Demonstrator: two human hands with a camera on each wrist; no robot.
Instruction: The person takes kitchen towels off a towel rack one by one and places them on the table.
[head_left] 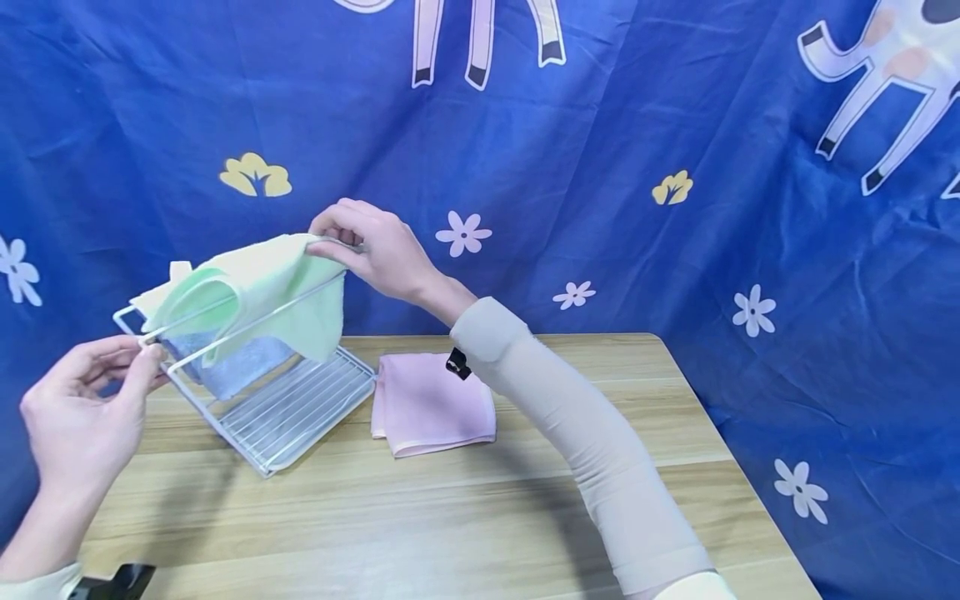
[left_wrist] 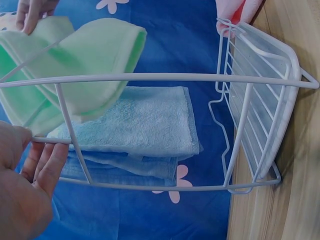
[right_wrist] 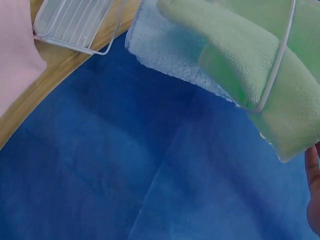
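A white wire rack [head_left: 300, 408] stands at the left of the table, with towels hanging over its upper bars. My left hand [head_left: 90, 408] pinches the near end of a top bar between thumb and fingers. Across the upper bars lies a light green towel [head_left: 262, 271], looped at its near end. My right hand [head_left: 382, 250] grips that towel's far upper edge. Lower on the rack hangs a folded blue towel [left_wrist: 150, 120], partly covered by the green one. In the right wrist view, only some fingers [right_wrist: 312, 170] of the right hand show, against the green towel's corner.
Beside the rack's base lies a folded pink towel [head_left: 435, 400] on the wooden table [head_left: 375, 517]. A blue printed curtain [head_left: 375, 150] hangs close behind the table and along its right side. Under the rack's wires sits a pale tray [left_wrist: 272, 110].
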